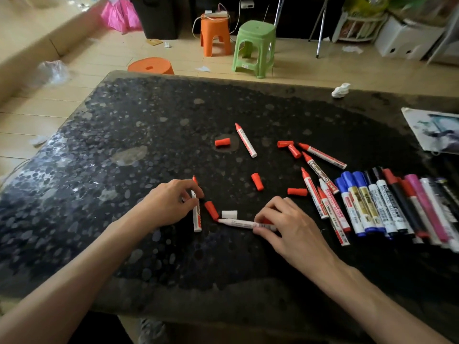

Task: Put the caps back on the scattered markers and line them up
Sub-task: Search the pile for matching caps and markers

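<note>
On a dark speckled tabletop point(99, 244), the left hand point(169, 203) curls its fingers point(187, 186) around an uncapped red marker point(197, 219). The right hand point(288, 227) pinches a second marker point(236, 222) lying flat, its tip touching a loose red cap point(211, 210), probably ready for capping. Finished markers point(367, 207) lie in a row at right.

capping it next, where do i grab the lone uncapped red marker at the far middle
Pinch the lone marker mid-barrel from above, across its width: it lies flat, nothing touching it, and its red tip points away from you.
</note>
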The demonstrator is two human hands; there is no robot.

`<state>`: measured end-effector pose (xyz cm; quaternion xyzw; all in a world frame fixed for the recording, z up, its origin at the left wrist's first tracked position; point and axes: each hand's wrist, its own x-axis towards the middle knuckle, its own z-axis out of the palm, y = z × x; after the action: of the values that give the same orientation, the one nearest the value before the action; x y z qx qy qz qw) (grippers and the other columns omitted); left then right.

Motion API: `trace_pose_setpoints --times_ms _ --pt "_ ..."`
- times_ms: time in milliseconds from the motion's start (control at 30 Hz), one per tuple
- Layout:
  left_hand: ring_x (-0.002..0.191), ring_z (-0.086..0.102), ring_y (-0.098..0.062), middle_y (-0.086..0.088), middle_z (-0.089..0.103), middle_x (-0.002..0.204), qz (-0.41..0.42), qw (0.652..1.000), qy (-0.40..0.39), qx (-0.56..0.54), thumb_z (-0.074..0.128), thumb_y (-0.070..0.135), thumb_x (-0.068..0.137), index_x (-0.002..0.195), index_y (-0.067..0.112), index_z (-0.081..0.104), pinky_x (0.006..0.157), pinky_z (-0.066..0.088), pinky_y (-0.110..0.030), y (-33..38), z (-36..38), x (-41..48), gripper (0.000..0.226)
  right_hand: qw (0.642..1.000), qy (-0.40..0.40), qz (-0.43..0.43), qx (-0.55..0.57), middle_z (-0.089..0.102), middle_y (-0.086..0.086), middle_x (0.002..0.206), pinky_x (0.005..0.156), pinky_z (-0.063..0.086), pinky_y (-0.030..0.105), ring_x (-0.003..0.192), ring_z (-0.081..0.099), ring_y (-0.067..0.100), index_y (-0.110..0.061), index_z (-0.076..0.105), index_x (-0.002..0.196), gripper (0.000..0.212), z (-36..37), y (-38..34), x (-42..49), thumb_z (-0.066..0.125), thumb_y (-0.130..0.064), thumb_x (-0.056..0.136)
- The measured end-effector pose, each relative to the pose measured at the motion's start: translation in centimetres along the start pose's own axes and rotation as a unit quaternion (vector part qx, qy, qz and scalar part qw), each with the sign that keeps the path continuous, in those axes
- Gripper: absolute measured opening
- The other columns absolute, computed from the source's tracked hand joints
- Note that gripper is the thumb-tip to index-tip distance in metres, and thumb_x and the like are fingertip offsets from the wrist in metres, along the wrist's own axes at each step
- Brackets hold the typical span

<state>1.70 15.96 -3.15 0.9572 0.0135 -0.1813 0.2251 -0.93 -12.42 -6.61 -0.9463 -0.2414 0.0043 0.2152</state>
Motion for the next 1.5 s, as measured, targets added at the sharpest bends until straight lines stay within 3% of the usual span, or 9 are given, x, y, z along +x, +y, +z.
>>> trace_pose_setpoints --times_ms 133,300,533,667,800,967,1100,1333,1500 --pt "0.103 0.067 -0.016 0.007 0.069 0.106 0.004 1.0 0.011 0.02 0.059 0.042 0.101 0.11 0.036 0.067 0.094 0.053 -0.04 0.4 0.5 0.5 0.014 0.998 0.012 0.051 -0.022 0.052 -0.018 0.105 0.086 0.05 0.024 0.101 0.051 0.003 -0.035 0.069 0.105 0.014 -1.3 2.1 0.1 0.07 -0.043 0.094" --pt "0.091 0.057 -0.01 0.013 0.058 0.1 0.018 0.996 0.046 0.071 0.065 0.055 0.092 0.107 0.04 0.059 0.076 0.042 -0.031 1.1 1.5 0.9 0.023 0.993 0.048 0.102 -0.04 0.052 -0.015 0.105 0.086 0.049 0.025 0.102 0.051 0.005 -0.032 0.071 0.105 0.014 -1.9 3.9 0.0 0.073 -0.041 0.093" --pt "0.105 0.061 -0.023 0.004 0.065 0.107 -0.018 0.996 0.064 0.053 0.07 0.028 0.086 0.112 0.03 0.054 0.079 0.038 -0.034 2.2 1.9 1.5 0.03 0.991 0.067 0.113 -0.003 0.054 -0.016 0.116 0.093 0.041 0.018 0.117 0.051 0.002 -0.031 0.074 0.105 0.015 -2.5 5.4 -0.9 0.074 -0.039 0.092" --pt "0.095 0.061 -0.021 0.007 0.067 0.106 -0.046 0.996 0.072 -0.025 0.071 0.024 0.085 0.12 0.025 0.042 0.077 0.038 -0.034 2.9 1.9 1.4 0.046 0.989 0.097 0.112 0.009 0.054 -0.016 0.11 0.085 0.036 0.01 0.109 0.05 0.001 -0.033 0.075 0.103 0.013 -2.9 5.6 -1.2 0.074 -0.039 0.092" --pt "0.109 0.063 -0.027 0.001 0.067 0.112 -0.065 0.991 0.101 -0.053 0.065 0.028 0.092 0.128 0.021 0.057 0.087 0.045 -0.037 3.3 1.7 1.7 0.037 0.98 0.12 0.147 0.057 0.057 -0.017 0.104 0.075 0.037 0.008 0.099 0.054 -0.001 -0.032 0.071 0.104 0.01 -3.2 5.5 -1.0 0.071 -0.036 0.095" --pt "0.078 0.061 -0.02 0.005 0.059 0.082 0.074 0.983 0.117 -0.125 0.053 0.028 0.104 0.107 0.028 0.062 0.065 0.042 -0.032 3.8 2.3 1.5 0.009 0.954 0.154 0.193 0.17 0.069 -0.02 0.096 0.072 0.048 0.008 0.095 0.064 -0.011 -0.028 0.065 0.109 0.009 -3.7 5.2 -1.5 0.06 -0.032 0.102" --pt "0.08 0.066 -0.011 0.009 0.07 0.086 0.163 0.975 0.089 -0.12 0.056 0.036 0.104 0.113 0.041 0.067 0.077 0.054 -0.038 4.2 2.5 1.4 0.015 0.962 0.159 0.169 0.143 0.07 -0.02 0.099 0.077 0.053 0.012 0.097 0.065 -0.008 -0.029 0.069 0.121 0.02 -4.6 5.4 -2.1 0.061 -0.026 0.103" --pt "0.079 0.067 -0.018 0.005 0.072 0.085 0.193 0.97 0.078 -0.126 0.061 0.039 0.101 0.108 0.047 0.068 0.079 0.054 -0.048 5.3 2.9 1.9 0.013 0.974 0.145 0.14 0.104 0.065 -0.016 0.1 0.079 0.042 0.011 0.097 0.06 -0.002 -0.029 0.07 0.119 0.022 -5.8 6.7 -2.7 0.062 -0.017 0.102" --pt "0.082 0.068 -0.014 0.01 0.073 0.089 0.191 0.971 0.07 -0.126 0.062 0.039 0.1 0.108 0.046 0.07 0.079 0.054 -0.042 6.1 3.0 2.1 0.013 0.977 0.145 0.12 0.097 0.063 -0.016 0.101 0.084 0.042 0.007 0.1 0.059 -0.001 -0.028 0.069 0.12 0.022 -5.7 6.6 -2.8 0.06 -0.018 0.103"
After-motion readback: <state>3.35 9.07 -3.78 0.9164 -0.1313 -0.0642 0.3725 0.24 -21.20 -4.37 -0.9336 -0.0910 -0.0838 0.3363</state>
